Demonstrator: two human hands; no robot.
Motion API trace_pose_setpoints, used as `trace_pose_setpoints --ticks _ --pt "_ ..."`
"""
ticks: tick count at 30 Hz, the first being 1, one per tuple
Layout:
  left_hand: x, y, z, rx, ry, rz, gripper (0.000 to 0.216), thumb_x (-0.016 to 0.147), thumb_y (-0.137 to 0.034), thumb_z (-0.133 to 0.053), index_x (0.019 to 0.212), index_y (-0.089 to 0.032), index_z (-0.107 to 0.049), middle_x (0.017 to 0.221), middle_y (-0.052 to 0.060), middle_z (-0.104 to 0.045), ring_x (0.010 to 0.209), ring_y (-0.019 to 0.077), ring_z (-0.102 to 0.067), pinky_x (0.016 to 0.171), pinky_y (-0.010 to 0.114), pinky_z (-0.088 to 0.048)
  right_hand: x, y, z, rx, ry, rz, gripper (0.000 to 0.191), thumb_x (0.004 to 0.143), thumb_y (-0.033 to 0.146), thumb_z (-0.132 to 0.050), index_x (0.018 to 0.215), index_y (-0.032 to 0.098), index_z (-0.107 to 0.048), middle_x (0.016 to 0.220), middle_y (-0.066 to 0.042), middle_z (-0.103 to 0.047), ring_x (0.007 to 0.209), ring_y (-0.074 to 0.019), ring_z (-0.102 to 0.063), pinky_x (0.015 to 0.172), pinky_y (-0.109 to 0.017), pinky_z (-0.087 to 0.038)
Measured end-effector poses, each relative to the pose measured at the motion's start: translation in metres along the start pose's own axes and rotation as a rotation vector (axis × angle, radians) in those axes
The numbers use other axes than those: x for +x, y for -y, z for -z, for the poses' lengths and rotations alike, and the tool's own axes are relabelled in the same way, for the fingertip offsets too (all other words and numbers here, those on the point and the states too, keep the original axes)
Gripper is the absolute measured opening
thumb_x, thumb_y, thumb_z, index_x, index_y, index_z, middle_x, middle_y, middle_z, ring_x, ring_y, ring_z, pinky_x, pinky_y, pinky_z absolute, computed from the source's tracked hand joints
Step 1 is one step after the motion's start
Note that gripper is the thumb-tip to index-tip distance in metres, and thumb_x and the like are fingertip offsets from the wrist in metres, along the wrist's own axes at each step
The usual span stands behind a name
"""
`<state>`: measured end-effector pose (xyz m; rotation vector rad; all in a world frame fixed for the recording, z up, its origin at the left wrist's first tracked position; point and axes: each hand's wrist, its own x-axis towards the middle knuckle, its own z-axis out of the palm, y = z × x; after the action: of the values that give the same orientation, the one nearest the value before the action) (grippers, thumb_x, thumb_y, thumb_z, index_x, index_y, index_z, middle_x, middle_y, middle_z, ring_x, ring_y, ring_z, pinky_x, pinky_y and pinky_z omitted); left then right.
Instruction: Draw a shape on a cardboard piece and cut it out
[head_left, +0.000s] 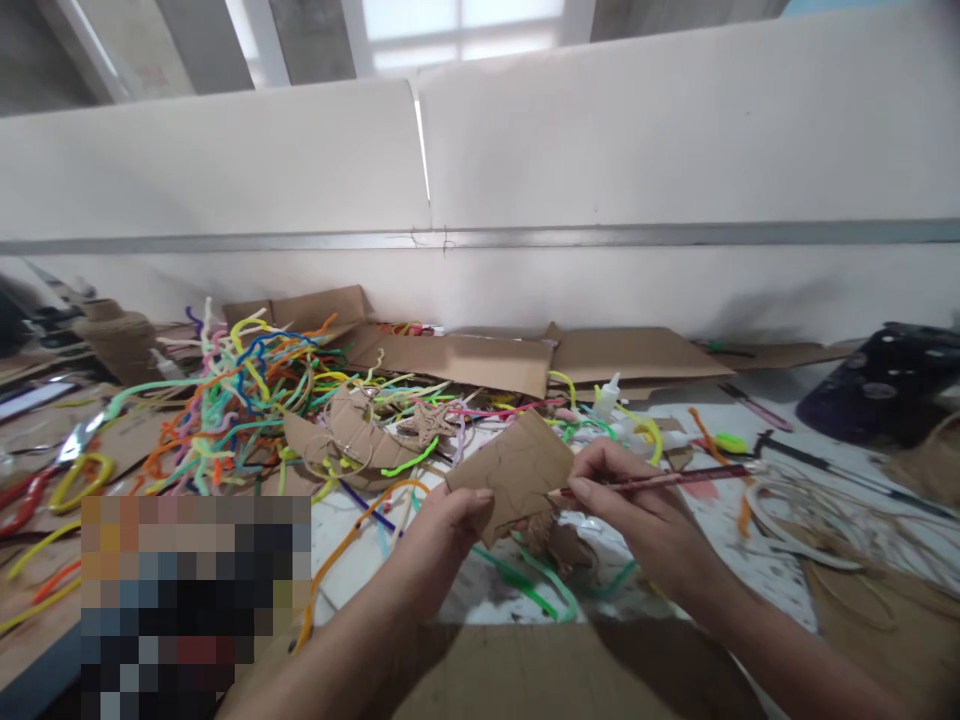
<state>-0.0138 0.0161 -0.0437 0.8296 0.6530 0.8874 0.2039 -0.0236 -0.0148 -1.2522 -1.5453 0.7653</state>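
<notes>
Scissors [34, 490] with red and yellow handles lie at the far left of the bench [757, 575], next to a tangled heap of coloured pipe cleaners [240, 400]. Just right of that heap, near the front edge, the left hand [442, 525] has its grip pinched on the lower left edge of a small cardboard piece [517, 470], which is held up off the surface with its face tilted toward the camera. The right hand [637, 505] meets it from the other side, its grip pinched around a reddish pencil [675, 478] whose tip rests on the card. A clean mark probably calls for bracing the card close to the tip so it does not flex, with light pressure. A dark bag [877, 385] sits at the far right.
</notes>
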Motion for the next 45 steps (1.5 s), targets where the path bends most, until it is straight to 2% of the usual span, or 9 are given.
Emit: trace_pose_setpoints --ticks 9,19,27,30,34,38,45 --pt "0.0032 0.0023 0.0055 -0.018 0.018 -0.023 0.043 0.079 -0.027 -0.072 0.119 -0.014 -0.076 0.116 0.013 -0.078 0.11 0.0316 -0.071 0.095 0.041 -0.055 -0.0007 -0.0058 0.0032 0.006 -0.005 -0.026 0.02 0.098 0.034 -0.058 0.079 0.025 -0.057 0.076 0.002 -0.055 0.077 -0.0211 -0.056 0.07 -0.035 -0.046" --pt "0.0016 0.0017 0.0053 -0.027 0.0 -0.013 0.055 0.08 -0.027 -0.072 0.134 -0.016 -0.07 0.122 0.012 -0.077 0.11 0.032 -0.072 0.095 0.043 -0.055 0.0003 -0.0045 0.0023 0.1 -0.03 -0.034 0.019 0.096 0.031 -0.061 0.078 0.025 -0.059 0.075 0.003 -0.055 0.074 -0.0181 -0.054 0.066 -0.03 -0.045" --pt "0.0019 0.002 0.0041 -0.004 0.016 -0.013 0.045 0.08 -0.029 -0.073 0.122 -0.015 -0.076 0.114 0.013 -0.079 0.103 0.0308 -0.073 0.087 0.039 -0.055 -0.0007 -0.0013 -0.002 0.253 -0.113 -0.1 0.023 0.095 0.04 -0.071 0.081 0.024 -0.063 0.067 0.005 -0.054 0.062 -0.0138 -0.051 0.061 -0.026 -0.048" --pt "0.0002 0.0012 0.0021 -0.012 0.009 -0.011 0.042 0.079 -0.03 -0.075 0.118 -0.015 -0.077 0.115 0.013 -0.079 0.102 0.0299 -0.073 0.088 0.038 -0.055 -0.0009 -0.0028 -0.0047 0.293 -0.134 -0.121 0.025 0.093 0.044 -0.075 0.082 0.024 -0.064 0.068 0.004 -0.057 0.068 -0.0154 -0.059 0.068 -0.028 -0.054" --pt "0.0002 0.0005 0.0018 -0.001 0.012 -0.01 0.042 0.079 -0.029 -0.076 0.118 -0.014 -0.078 0.111 0.013 -0.079 0.094 0.0264 -0.073 0.082 0.034 -0.055 0.0015 -0.007 -0.005 0.344 -0.118 -0.106 0.031 0.09 0.051 -0.079 0.083 0.024 -0.067 0.073 0.001 -0.066 0.077 -0.0191 -0.069 0.068 -0.027 -0.058" --pt "0.0028 0.0016 0.0039 0.018 0.021 -0.014 0.046 0.078 -0.03 -0.076 0.12 -0.014 -0.077 0.109 0.013 -0.079 0.095 0.0276 -0.073 0.082 0.036 -0.056 0.0023 -0.0099 -0.0031 0.351 -0.079 -0.095 0.028 0.094 0.049 -0.077 0.087 0.024 -0.068 0.083 -0.002 -0.076 0.075 -0.0175 -0.069 0.067 -0.026 -0.057" --pt "0.0008 0.0006 0.002 0.007 0.022 -0.019 0.047 0.078 -0.031 -0.075 0.122 -0.014 -0.076 0.111 0.013 -0.079 0.103 0.0304 -0.073 0.089 0.039 -0.055 0.0005 -0.0092 -0.0016 0.321 -0.064 -0.103 0.022 0.097 0.043 -0.074 0.087 0.024 -0.066 0.08 -0.001 -0.073 0.074 -0.0174 -0.067 0.067 -0.027 -0.056"
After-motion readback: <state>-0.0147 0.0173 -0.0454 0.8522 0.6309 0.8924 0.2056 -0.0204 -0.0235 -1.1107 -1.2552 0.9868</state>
